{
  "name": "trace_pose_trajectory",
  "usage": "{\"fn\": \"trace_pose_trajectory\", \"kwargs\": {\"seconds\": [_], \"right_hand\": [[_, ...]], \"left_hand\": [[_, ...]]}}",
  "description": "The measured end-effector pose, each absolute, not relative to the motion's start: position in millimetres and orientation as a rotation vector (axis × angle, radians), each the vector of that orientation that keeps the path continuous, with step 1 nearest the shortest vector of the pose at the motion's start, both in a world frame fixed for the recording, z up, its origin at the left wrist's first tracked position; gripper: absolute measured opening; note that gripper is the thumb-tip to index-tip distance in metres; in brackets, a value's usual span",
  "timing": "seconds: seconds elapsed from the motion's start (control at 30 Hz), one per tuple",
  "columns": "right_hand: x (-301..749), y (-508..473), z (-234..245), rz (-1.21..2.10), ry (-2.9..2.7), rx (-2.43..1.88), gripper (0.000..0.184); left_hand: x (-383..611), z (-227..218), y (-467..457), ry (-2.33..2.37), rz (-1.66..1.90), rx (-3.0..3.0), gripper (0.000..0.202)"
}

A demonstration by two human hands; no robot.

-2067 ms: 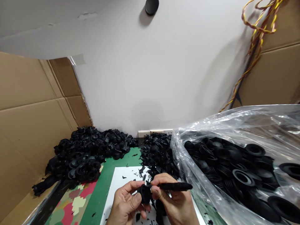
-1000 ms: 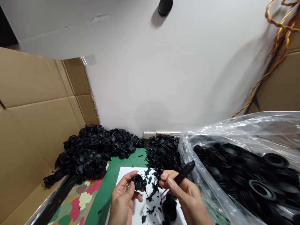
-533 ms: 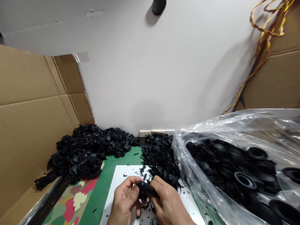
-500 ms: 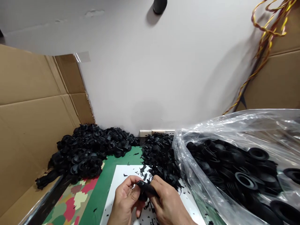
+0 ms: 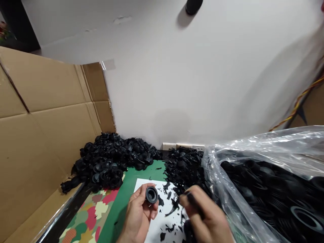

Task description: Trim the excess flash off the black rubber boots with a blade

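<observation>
My left hand (image 5: 139, 216) holds a small black rubber ring part (image 5: 152, 194) between thumb and fingers, its round opening facing me. My right hand (image 5: 206, 221) is closed around a black pen-like tool (image 5: 192, 202) just to the right; it is blurred by motion. Both hands hover over a white sheet (image 5: 146, 189) on a green mat (image 5: 126, 189), strewn with black rubber trimmings (image 5: 172, 211).
A heap of black rubber parts (image 5: 111, 162) lies at the back left against a cardboard wall (image 5: 45, 128). A pile of black scraps (image 5: 184, 165) sits by the white wall. A clear plastic bag (image 5: 265, 175) full of black rubber rings fills the right.
My hands have come apart: the left now shows the ring part alone, and the right has drawn the tool away to the right. The view has shifted left.
</observation>
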State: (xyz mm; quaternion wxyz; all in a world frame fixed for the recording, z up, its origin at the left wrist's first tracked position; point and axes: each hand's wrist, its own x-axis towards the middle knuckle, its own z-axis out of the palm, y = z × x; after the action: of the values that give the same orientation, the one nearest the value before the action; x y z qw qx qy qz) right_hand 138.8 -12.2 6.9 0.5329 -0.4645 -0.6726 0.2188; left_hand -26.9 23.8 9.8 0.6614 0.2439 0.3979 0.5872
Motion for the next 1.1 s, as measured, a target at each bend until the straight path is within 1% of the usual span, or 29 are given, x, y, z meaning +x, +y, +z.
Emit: {"fn": "trace_pose_trajectory", "kwargs": {"seconds": [0.07, 0.1, 0.13, 0.17, 0.23, 0.27, 0.3, 0.4, 0.47, 0.53, 0.7, 0.83, 1.1], "right_hand": [[160, 4, 6, 0.248, -1.462, -1.229, 0.016], [169, 10, 2, 0.133, -1.481, -1.267, 0.012], [177, 15, -3, 0.033, -1.517, -1.358, 0.018], [183, 18, -8, -0.028, -1.559, -1.495, 0.028], [190, 20, -18, -0.063, -1.629, -1.636, 0.045], [191, 19, -21, -0.049, -1.643, -1.653, 0.047], [191, 17, -22, -0.02, -1.645, -1.631, 0.044], [185, 11, -15, 0.104, -1.599, -1.51, 0.02], [179, 8, -8, 0.183, -1.552, -1.472, 0.014], [173, 6, -3, 0.247, -1.497, -1.459, 0.016], [162, 4, -1, 0.352, -1.395, -1.416, 0.027], [162, 4, 0, 0.421, -1.359, -1.396, 0.031], [160, 4, 5, 0.651, -1.271, -1.312, 0.027]], "left_hand": [[-24, 8, 21, 0.863, 1.299, 0.573, 0.028], [-23, 7, 20, 0.858, 1.286, 0.588, 0.028], [-23, 7, 19, 0.854, 1.272, 0.605, 0.029], [-24, 7, 18, 0.85, 1.262, 0.62, 0.029], [-24, 6, 18, 0.846, 1.248, 0.644, 0.03], [-25, 6, 17, 0.847, 1.247, 0.647, 0.03], [-24, 6, 17, 0.849, 1.246, 0.645, 0.03], [-23, 6, 16, 0.853, 1.237, 0.63, 0.029], [-23, 6, 15, 0.853, 1.226, 0.625, 0.029], [-23, 5, 15, 0.846, 1.222, 0.633, 0.028], [-22, 6, 16, 0.808, 1.206, 0.655, 0.021], [-21, 9, 15, 0.77, 1.186, 0.667, 0.019], [-18, 18, 11, 0.766, 1.169, 0.673, 0.02]]}}
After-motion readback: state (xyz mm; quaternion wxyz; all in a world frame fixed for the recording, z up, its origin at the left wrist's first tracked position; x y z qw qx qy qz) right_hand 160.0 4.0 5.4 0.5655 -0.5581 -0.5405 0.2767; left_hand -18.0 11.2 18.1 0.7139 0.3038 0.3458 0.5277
